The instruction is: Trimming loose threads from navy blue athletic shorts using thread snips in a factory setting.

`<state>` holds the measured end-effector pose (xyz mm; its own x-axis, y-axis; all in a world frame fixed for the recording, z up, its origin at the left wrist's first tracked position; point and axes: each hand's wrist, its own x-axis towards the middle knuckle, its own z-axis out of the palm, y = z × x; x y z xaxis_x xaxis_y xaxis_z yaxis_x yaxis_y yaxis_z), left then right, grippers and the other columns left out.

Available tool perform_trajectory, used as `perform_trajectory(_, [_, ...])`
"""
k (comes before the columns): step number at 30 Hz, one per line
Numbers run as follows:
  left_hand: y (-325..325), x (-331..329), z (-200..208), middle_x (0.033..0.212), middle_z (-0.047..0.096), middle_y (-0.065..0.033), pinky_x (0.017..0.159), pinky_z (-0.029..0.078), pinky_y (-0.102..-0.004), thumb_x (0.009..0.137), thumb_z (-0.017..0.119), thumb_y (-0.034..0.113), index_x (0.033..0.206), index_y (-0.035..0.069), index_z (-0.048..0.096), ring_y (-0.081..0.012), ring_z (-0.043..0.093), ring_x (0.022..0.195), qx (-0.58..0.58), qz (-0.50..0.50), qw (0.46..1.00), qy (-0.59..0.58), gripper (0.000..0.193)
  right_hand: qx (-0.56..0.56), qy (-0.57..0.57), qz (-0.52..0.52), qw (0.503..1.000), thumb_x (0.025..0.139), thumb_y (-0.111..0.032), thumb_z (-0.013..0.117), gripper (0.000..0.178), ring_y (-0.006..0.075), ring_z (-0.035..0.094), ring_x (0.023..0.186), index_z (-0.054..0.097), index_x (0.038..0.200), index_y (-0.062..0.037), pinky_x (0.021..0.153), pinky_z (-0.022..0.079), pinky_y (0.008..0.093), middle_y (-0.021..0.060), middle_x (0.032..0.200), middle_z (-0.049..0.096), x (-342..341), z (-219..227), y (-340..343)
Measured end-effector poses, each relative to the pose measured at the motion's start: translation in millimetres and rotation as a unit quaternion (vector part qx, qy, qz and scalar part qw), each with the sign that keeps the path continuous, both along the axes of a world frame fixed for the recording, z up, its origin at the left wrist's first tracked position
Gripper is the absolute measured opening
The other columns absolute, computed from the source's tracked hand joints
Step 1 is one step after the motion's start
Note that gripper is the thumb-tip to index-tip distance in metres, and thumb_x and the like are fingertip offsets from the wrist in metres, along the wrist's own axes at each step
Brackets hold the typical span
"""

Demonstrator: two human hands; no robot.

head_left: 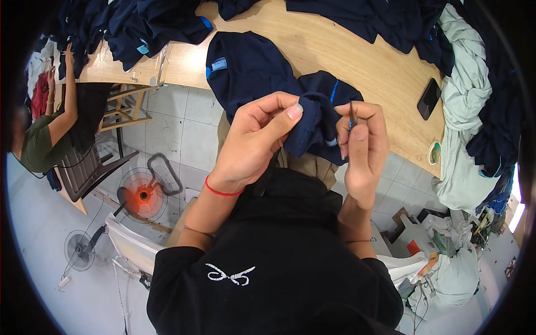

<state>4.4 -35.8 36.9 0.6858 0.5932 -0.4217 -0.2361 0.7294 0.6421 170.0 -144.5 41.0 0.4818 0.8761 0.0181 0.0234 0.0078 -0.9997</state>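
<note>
My left hand [258,134], with a red string round the wrist, is closed on a folded edge of a navy garment [254,67], the thumb pressed on top. The garment drapes from the wooden table [312,42] toward my lap and has a light blue label and bright blue trim. Just right of the held fold, my right hand [363,142] is closed round small thread snips [352,114]. Their thin dark tip points up between thumb and fingers, with a bit of blue below it. Most of the snips are hidden in the palm.
Navy garments [151,28] are heaped along the table's far side. A black phone [429,99] lies near its right end, beside pale green cloth [463,61]. At left, a person in a green top [47,139] works beside a chair [84,167]; fans [142,194] stand on the tiled floor.
</note>
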Motion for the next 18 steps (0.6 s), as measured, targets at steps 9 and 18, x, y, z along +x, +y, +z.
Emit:
perform_trajectory(9, [2.1,-4.0,-2.1,0.1,0.072,0.0032,0.078,0.048,-0.0173,0.11,0.068,0.015,0.119,0.0,0.073,-0.0011,0.061,0.089,0.027,-0.009,0.999,0.017,0.018,-0.028,-0.093,-0.003,0.995,0.093,-0.007,0.083,0.021,0.0034,0.053,0.065,0.067,0.104,0.0007,0.06,0.037,0.0204,0.0004,0.075,0.067,1.4,9.1,0.1])
perform_trajectory(18, [1.0,-6.7,-3.0,0.095,0.068,0.0062,0.074,0.043,-0.0186,0.108,0.071,0.014,0.115,-0.001,0.075,-0.0004,0.055,0.086,0.079,-0.01,0.996,0.041,0.017,-0.049,-0.144,-0.019,0.988,0.09,-0.009,0.088,0.021,0.0067,0.061,0.066,0.07,0.096,-0.0005,0.062,0.046,0.0225,0.0038,0.075,0.072,-2.7,6.0,-0.6])
